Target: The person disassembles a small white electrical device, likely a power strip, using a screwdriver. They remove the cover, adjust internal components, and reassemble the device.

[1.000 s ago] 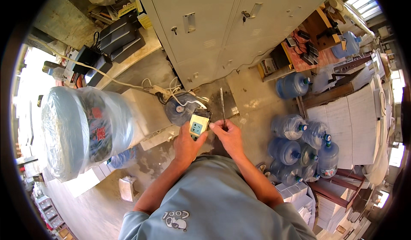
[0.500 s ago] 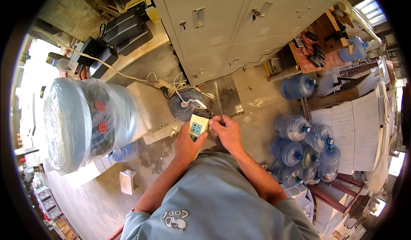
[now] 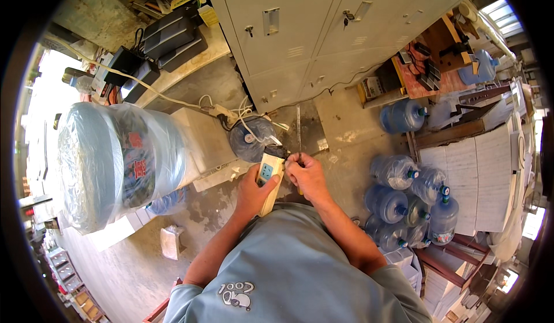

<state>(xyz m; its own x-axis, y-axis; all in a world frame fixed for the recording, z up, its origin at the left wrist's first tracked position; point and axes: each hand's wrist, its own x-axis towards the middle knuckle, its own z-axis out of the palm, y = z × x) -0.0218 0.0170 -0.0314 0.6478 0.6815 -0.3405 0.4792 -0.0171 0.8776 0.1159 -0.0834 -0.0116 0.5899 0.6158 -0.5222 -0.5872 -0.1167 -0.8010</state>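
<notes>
My left hand (image 3: 252, 193) is wrapped round a cream power strip (image 3: 271, 193) with blue-green sockets. The strip stands tilted in front of my shirt. Dark cord or tape, too small to make out, bunches at its far end. My right hand (image 3: 307, 177) is closed, fingers curled, close to the right of that end. It grips a long, thin screwdriver (image 3: 299, 127), whose pale shaft points away from me; most of its handle is hidden in the fingers. Whether those fingers touch the strip is unclear.
Beyond my hands lies a water bottle (image 3: 251, 141) beside white cables (image 3: 245, 115). Grey lockers (image 3: 283, 52) rise ahead. A large plastic-wrapped bottle (image 3: 118, 167) stands at left on a dispenser. Several blue water bottles (image 3: 389, 205) are grouped on the right. A wrapped packet (image 3: 171, 242) lies on the floor.
The power strip has turned, so more of its long side shows. My right hand has curled further round the screwdriver, whose shaft has shifted slightly right and stands straighter.
</notes>
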